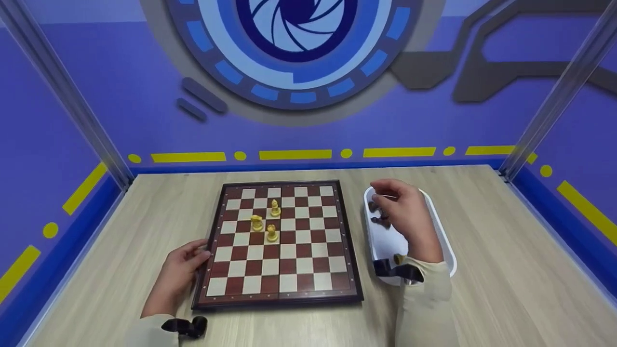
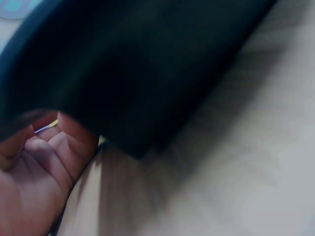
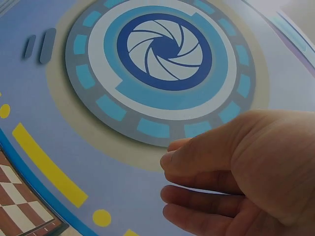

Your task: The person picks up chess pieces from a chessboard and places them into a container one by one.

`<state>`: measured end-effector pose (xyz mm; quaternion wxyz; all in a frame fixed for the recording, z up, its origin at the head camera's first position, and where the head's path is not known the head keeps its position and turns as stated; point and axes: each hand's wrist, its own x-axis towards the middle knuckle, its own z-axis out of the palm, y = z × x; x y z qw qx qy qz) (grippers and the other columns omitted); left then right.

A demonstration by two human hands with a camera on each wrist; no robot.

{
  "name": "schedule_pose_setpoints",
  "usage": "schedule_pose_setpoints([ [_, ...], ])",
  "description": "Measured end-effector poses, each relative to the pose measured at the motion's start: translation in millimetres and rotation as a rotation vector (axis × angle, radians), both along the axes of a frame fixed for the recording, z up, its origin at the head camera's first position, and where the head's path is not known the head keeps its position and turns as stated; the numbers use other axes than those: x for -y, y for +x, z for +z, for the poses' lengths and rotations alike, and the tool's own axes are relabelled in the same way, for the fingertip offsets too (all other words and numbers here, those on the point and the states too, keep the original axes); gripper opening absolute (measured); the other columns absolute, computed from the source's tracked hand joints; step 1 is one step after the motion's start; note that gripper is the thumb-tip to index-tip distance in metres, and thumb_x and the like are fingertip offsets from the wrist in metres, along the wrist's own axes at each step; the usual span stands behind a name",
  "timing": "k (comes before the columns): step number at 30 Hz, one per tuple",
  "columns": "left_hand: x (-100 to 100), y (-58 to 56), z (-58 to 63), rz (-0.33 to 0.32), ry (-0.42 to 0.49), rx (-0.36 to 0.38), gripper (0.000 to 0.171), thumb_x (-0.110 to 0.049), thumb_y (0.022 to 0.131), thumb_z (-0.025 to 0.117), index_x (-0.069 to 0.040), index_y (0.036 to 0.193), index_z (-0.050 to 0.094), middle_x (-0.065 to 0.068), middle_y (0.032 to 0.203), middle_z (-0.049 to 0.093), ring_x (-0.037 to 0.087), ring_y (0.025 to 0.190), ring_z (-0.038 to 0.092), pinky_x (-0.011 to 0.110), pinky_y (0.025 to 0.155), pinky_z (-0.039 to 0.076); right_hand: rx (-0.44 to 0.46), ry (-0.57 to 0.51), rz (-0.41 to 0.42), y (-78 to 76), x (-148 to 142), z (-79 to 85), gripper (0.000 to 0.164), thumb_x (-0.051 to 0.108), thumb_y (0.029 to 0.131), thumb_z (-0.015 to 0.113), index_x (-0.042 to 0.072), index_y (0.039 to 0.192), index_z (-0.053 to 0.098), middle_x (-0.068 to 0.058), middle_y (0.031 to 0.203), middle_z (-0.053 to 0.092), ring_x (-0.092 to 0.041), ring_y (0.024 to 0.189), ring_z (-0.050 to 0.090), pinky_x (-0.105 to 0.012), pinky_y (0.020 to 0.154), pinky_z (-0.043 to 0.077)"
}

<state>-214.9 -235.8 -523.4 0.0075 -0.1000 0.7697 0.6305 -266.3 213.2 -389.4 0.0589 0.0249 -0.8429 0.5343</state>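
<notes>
A chessboard (image 1: 308,250) with dark red and cream squares lies on the table. Three pale yellow chess pieces stand on its left half: a bishop (image 1: 274,208), a knight (image 1: 256,223) and another piece (image 1: 272,233) nearer me. My left hand (image 1: 181,265) rests its thumb and fingertips against the board's left edge, fingers loosely bent. My right hand (image 1: 405,212) hovers over the white tray (image 1: 450,255), thumb close to the index finger. No piece shows between its fingers in the right wrist view. Dark chess pieces (image 1: 381,221) lie in the tray below it.
A yellowish piece (image 1: 399,259) lies near the tray's front end, partly hidden by the right wrist strap (image 1: 395,271). Blue printed panels (image 1: 308,135) enclose the wooden table (image 1: 111,241) at the back and both sides.
</notes>
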Motion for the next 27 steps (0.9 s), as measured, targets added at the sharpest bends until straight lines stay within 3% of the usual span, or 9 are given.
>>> schedule_pose_setpoints([
  [4,-1,-0.3,-0.1,0.002,0.003,-0.005,0.042,-0.008,0.096,0.058,-0.002,0.137,0.052,0.004,0.097,0.065,0.01,0.077,0.064,0.026,0.065,0.053,0.026,-0.012,0.023,0.3,4,-1.2,0.029,0.009,0.093,0.06,0.007,0.122,0.064,-0.018,0.114,0.064,-0.019,0.072,0.062,-0.035,0.056,0.056],
  [13,-1,0.8,-2.5,0.007,0.022,0.007,0.04,-0.007,0.096,0.058,-0.003,0.136,0.053,0.002,0.095,0.062,0.01,0.078,0.062,0.026,0.066,0.054,-0.039,0.117,0.05,0.1,14,-2.9,0.03,0.013,0.092,0.063,0.012,0.121,0.066,-0.013,0.119,0.066,-0.026,0.1,0.065,-0.039,0.067,0.057],
  [16,-1,0.9,-2.3,0.008,0.031,0.007,0.04,-0.007,0.096,0.058,-0.002,0.136,0.052,0.001,0.094,0.061,0.009,0.077,0.062,0.025,0.065,0.053,-0.088,0.167,0.066,-0.5,19,-3.5,0.029,0.013,0.091,0.064,0.011,0.119,0.068,-0.012,0.118,0.067,-0.027,0.107,0.065,-0.041,0.078,0.056],
  [20,-2,0.7,-1.4,0.014,0.056,0.007,0.041,-0.006,0.096,0.058,-0.001,0.136,0.051,0.0,0.093,0.061,0.008,0.076,0.061,0.025,0.065,0.053,-0.146,0.2,0.091,-1.0,26,-4.6,0.027,0.011,0.09,0.065,0.008,0.116,0.069,-0.012,0.116,0.068,-0.027,0.108,0.064,-0.041,0.092,0.052],
  [27,-2,0.0,-1.2,0.017,0.093,0.005,0.043,-0.004,0.095,0.058,0.001,0.137,0.05,0.0,0.093,0.061,0.008,0.077,0.06,0.024,0.067,0.052,-0.203,0.177,0.106,-1.9,40,-9.9,0.025,0.01,0.089,0.066,0.007,0.114,0.07,-0.012,0.113,0.069,-0.027,0.105,0.065,-0.041,0.093,0.052],
])
